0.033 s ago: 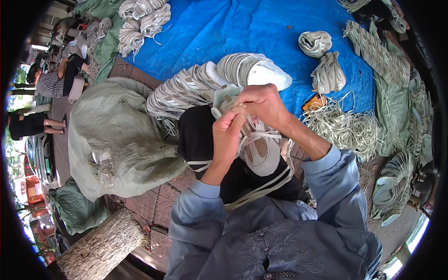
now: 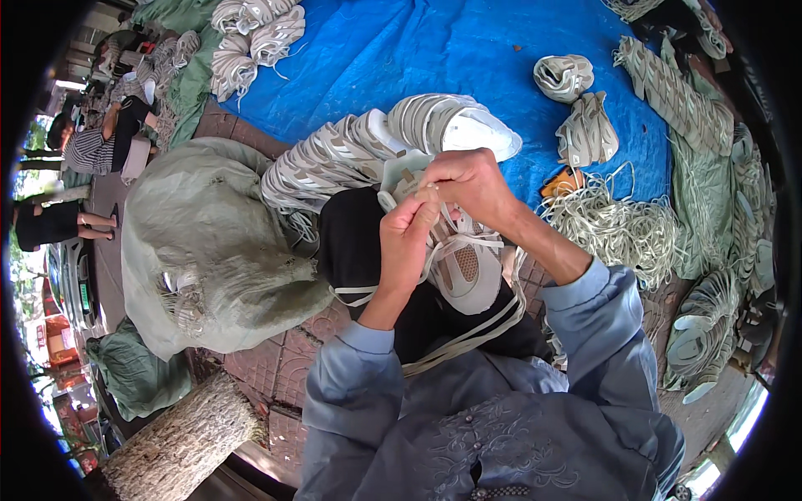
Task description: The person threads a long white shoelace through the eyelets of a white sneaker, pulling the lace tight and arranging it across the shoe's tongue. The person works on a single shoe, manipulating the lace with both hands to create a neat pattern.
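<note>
A beige-and-white shoe upper (image 2: 470, 286) lies over my dark-trousered lap, its toe toward me. A pale shoelace (image 2: 455, 245) crosses its front, and long loose lace strands (image 2: 468, 344) trail over my lap. My left hand (image 2: 406, 235) is closed in a pinch on the lace above the upper. Beside it, my right hand (image 2: 473, 185) is also closed on the lace, its fingertips meeting those of the left. The fingers hide the exact spot where the lace is gripped, along with part of the upper's lacing area.
Just beyond my knees curves a row of nested shoe uppers (image 2: 334, 159). A blue tarp (image 2: 376, 50) spreads behind it, bearing more uppers (image 2: 587, 129). At right lies a heap of laces (image 2: 614, 225). A large pale sack (image 2: 217, 242) and a tree trunk (image 2: 184, 438) stand left.
</note>
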A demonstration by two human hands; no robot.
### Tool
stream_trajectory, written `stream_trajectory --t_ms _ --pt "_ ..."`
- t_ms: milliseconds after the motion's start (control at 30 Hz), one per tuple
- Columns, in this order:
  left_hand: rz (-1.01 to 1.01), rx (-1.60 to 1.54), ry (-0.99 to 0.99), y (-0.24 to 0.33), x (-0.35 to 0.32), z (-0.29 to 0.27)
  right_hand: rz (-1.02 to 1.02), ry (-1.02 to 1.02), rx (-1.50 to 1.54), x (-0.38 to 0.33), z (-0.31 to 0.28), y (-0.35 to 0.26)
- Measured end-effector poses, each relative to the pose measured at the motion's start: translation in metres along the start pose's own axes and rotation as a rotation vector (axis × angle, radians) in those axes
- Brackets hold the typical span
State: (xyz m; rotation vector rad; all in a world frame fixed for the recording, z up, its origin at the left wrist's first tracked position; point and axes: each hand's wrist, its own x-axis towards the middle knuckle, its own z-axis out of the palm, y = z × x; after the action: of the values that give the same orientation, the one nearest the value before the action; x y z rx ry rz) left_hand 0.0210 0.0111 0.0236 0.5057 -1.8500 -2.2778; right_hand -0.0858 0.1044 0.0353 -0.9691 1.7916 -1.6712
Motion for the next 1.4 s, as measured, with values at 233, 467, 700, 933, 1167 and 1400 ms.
stream_trajectory --t_ms 233,467,700,933,1167,1400 --pt "-0.047 -0.468 0.039 -0.023 0.002 -0.008 0.238 -0.122 0.501 -0.004 0.01 0.043" --pt "0.491 -0.532 -0.088 0.19 0.089 -0.176 0.265 -0.198 0.432 -0.023 0.012 0.075" --pt "0.607 -0.219 -0.159 0.352 0.118 -0.264 0.202 -0.296 0.519 -0.011 0.037 0.036" --pt "0.527 0.18 0.431 0.281 0.124 -0.172 0.466 -0.231 0.646 -0.005 0.03 0.03" --pt "0.743 1.325 0.174 0.108 0.011 -0.069 0.47 -0.183 0.867 0.008 0.022 0.042" --pt "0.651 1.449 -0.213 -0.018 -0.027 0.002 0.524 -0.221 0.684 0.025 0.031 0.035"
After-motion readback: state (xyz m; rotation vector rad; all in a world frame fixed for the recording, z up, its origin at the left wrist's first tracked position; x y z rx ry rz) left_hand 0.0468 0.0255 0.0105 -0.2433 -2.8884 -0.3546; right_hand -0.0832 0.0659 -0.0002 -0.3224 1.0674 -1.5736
